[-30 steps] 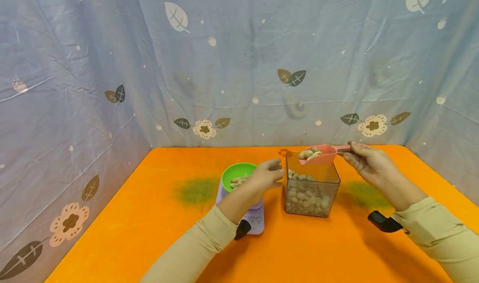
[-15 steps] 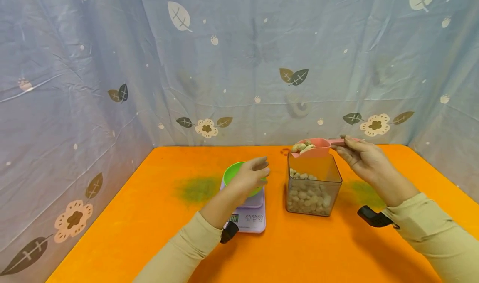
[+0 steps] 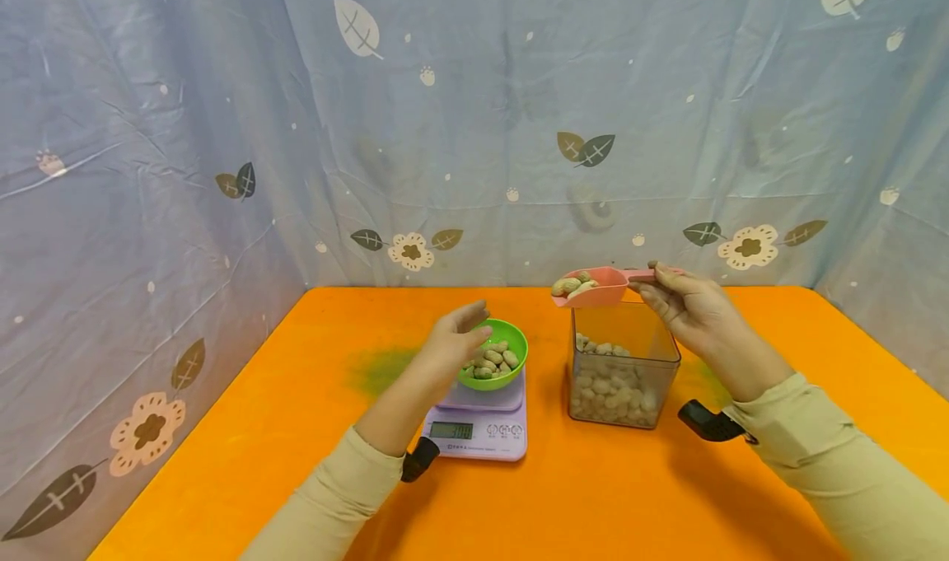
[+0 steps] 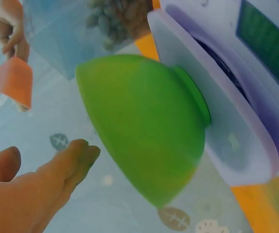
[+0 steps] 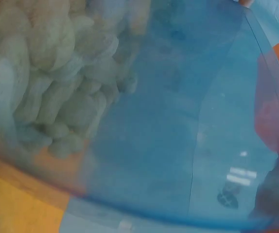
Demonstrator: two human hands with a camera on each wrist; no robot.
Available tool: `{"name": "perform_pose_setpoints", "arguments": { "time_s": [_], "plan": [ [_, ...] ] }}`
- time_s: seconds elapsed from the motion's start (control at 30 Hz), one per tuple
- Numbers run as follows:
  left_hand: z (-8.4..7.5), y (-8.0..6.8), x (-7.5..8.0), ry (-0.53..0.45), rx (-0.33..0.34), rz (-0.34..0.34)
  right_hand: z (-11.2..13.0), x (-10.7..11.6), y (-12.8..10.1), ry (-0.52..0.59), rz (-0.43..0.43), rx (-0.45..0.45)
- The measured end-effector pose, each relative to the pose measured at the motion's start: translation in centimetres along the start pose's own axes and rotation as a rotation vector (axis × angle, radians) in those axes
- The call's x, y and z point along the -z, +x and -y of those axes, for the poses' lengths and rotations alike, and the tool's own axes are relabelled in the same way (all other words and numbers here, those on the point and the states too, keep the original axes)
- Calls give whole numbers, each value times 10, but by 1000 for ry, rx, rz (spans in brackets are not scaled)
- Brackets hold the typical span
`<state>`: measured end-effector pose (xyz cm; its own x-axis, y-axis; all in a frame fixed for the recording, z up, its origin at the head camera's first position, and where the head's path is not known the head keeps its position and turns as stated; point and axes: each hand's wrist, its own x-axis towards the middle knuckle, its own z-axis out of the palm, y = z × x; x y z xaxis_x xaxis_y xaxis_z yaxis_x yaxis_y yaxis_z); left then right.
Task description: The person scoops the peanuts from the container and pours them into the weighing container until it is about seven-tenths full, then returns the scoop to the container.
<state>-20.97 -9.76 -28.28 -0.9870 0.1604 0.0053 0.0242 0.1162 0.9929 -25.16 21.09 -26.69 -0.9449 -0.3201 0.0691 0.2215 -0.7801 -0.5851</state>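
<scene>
A pink scoop [image 3: 593, 287] loaded with peanuts [image 3: 569, 283] is being held by its handle in the pinching fingers of the right hand [image 3: 685, 307], level so that nothing spills, above the near-left rim of the clear container [image 3: 624, 363] and pointing toward the green bowl [image 3: 495, 355]. The bowl, already holding some peanuts, is sitting on the lilac scale [image 3: 478, 421], presumably so its contents are being weighed as they are added. The left hand [image 3: 454, 345] is being kept just beside the bowl's left rim with fingers relaxed and straight, holding nothing; in the left wrist view its fingertips [image 4: 76, 154] are seen close to the bowl's outer wall [image 4: 144, 126], apparently without touching, though the angle makes this hard to judge. The scale's display digits are too small to be read. The right wrist view is largely filled by the container wall [image 5: 178, 121], so the hand's grip is being hidden there. Everything is resting on the orange surface [image 3: 578, 503].
</scene>
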Motion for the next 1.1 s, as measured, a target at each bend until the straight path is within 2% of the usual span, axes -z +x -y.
{"name": "perform_pose_setpoints", "arguments": {
  "time_s": [0.2,0.37,0.47,0.57,0.77,0.97,1.1],
  "plan": [
    [-1,-1,10,100,-34,-74,-6,-6,3,-12,-30,6],
    [1,-2,18,116,-48,-131,-12,-11,6,-32,-15,-6],
    [4,-1,23,144,-51,-139,-17,-14,9,-69,-2,-11],
    [8,-1,27,203,-34,-136,-22,-17,10,-135,5,-14],
    [18,2,30,276,48,-122,-33,-22,13,-294,-17,-6],
    [27,5,33,277,85,-88,-44,-32,16,-476,-43,19],
    [33,7,35,220,90,-50,-52,-40,18,-637,-41,45]
  ]
}}
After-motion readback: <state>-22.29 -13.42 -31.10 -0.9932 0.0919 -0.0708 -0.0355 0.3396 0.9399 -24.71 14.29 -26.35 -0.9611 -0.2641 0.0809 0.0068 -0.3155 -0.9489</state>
